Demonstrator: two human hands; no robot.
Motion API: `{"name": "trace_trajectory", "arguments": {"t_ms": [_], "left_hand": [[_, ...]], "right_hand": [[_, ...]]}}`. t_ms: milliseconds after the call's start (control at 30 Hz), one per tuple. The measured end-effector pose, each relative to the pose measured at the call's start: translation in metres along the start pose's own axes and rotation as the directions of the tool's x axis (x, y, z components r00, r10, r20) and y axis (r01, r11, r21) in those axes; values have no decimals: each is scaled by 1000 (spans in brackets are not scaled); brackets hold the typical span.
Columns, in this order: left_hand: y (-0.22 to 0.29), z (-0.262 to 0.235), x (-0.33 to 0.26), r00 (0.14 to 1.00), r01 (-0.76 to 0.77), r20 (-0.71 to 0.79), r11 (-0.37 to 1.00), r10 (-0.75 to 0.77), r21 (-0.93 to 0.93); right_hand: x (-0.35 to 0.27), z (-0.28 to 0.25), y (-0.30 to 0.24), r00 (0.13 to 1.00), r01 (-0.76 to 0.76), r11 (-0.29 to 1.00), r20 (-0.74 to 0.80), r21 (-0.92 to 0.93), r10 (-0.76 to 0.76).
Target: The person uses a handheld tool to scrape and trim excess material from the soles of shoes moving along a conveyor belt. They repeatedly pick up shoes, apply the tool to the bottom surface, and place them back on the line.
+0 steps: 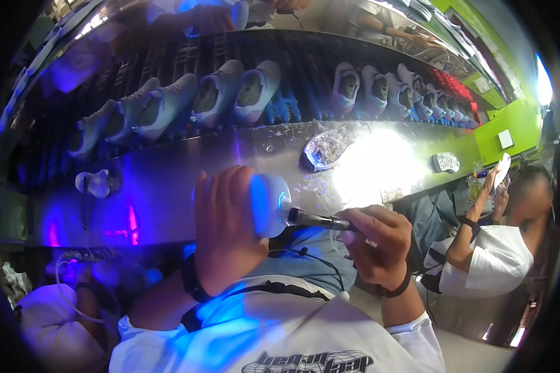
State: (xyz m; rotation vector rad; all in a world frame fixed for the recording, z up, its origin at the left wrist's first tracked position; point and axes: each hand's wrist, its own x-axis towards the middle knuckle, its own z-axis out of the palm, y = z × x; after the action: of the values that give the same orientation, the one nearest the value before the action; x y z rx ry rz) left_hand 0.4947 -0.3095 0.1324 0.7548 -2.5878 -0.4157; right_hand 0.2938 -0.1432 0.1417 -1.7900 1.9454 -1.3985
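Note:
My left hand (227,224) is closed around a white, rounded piece (269,205) that glows blue under the light. It looks like a shoe part, but most of it is hidden behind my fingers. In my right hand (379,239) is a brush (322,220) with a metal ferrule and a dark, flat tip. The tip points left and is at the right side of the white piece; whether it touches I cannot tell. Both hands are in front of my body, at the near edge of the metal bench (230,152).
Beyond the bench, several pale shoes (255,93) stand on a dark roller conveyor. A shallow tray (311,160) of whitish scraps, a white patterned block (445,163) and a small white object (93,183) lie on the bench. Co-workers sit at right (488,261) and left (59,323).

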Motion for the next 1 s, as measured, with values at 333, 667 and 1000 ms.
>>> {"name": "trace_trajectory", "arguments": {"t_ms": [333,667,1000], "left_hand": [[-27,-17,26,999,-33,15,989,35,-145],[-56,-25,39,983,3,181,983,30,-184],[-74,-36,45,947,159,307,966,-92,-202]], "right_hand": [[19,61,33,992,-112,880,-6,462,130],[16,108,44,980,-140,835,-47,532,195],[-15,141,54,960,-226,808,-17,544,280]]}}
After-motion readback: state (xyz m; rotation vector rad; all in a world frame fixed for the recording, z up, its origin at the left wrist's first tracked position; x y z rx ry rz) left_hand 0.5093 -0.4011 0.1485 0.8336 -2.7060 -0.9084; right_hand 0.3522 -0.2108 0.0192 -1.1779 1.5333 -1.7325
